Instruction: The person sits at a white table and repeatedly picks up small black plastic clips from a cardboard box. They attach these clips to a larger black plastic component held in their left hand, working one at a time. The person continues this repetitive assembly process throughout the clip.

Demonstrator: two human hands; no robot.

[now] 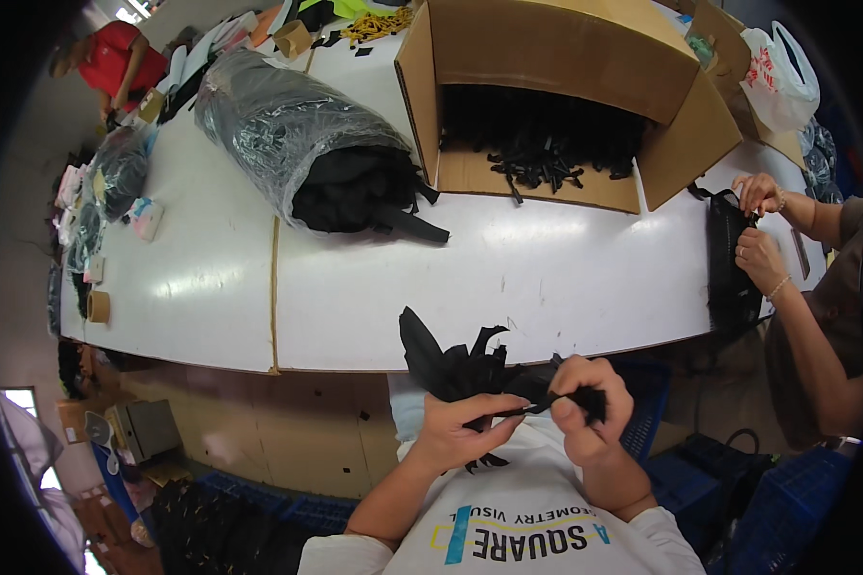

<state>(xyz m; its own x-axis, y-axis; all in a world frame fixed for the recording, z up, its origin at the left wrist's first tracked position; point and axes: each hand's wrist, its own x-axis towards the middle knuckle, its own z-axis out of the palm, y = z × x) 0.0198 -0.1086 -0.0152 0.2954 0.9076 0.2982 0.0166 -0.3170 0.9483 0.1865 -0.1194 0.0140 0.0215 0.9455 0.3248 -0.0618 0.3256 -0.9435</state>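
My left hand [458,426] grips a bunch of black fabric straps [451,359] held just below the white table's near edge [547,350]. My right hand [590,402] pinches the end of one black strap [537,406] that runs across to my left hand. Both hands are close together in front of my chest. Loose strap ends stick up from the bunch above my left hand.
An open cardboard box [556,57] full of black straps lies on its side on the table. A plastic-wrapped bundle of black material [307,134] lies left of it. At the right, another person's hands [759,230] work on black fabric [729,259]. Blue crates [786,498] stand below.
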